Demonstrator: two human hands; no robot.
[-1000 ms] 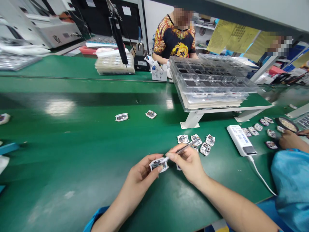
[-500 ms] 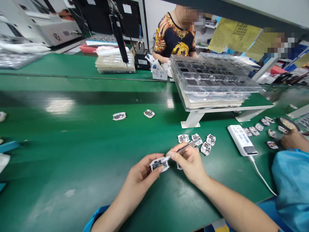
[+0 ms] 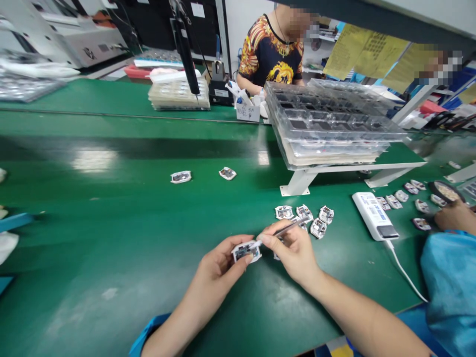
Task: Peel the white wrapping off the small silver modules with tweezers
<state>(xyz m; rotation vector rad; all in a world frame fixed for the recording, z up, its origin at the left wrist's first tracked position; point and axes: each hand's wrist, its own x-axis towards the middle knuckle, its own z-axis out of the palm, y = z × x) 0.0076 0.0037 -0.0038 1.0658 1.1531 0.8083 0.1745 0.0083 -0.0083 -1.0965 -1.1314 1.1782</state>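
Observation:
Between the thumb and fingers of my left hand (image 3: 219,270) is a white watch-like housing (image 3: 243,253) with dark electronics inside. My right hand (image 3: 293,248) is closed on a pair of metal tweezers (image 3: 292,227), whose rear end points up and right. A small white piece (image 3: 256,244) shows at my right fingertips, over the housing's right edge; whether it is part of the housing I cannot tell. Partly hidden behind my right hand lies another housing (image 3: 276,256). Several similar housings (image 3: 319,228) are grouped just beyond it on the green table (image 3: 111,223).
Two housings (image 3: 181,177) lie farther back. A white device (image 3: 375,215) with a cable rests to the right. Clear trays (image 3: 334,124) are stacked on a low stand (image 3: 297,182). A co-worker's hand (image 3: 455,216) is at the right edge, and another person (image 3: 273,54) sits opposite.
The view has shifted slightly. My hands keep nearly the same pose, with the housing and tweezers still held.

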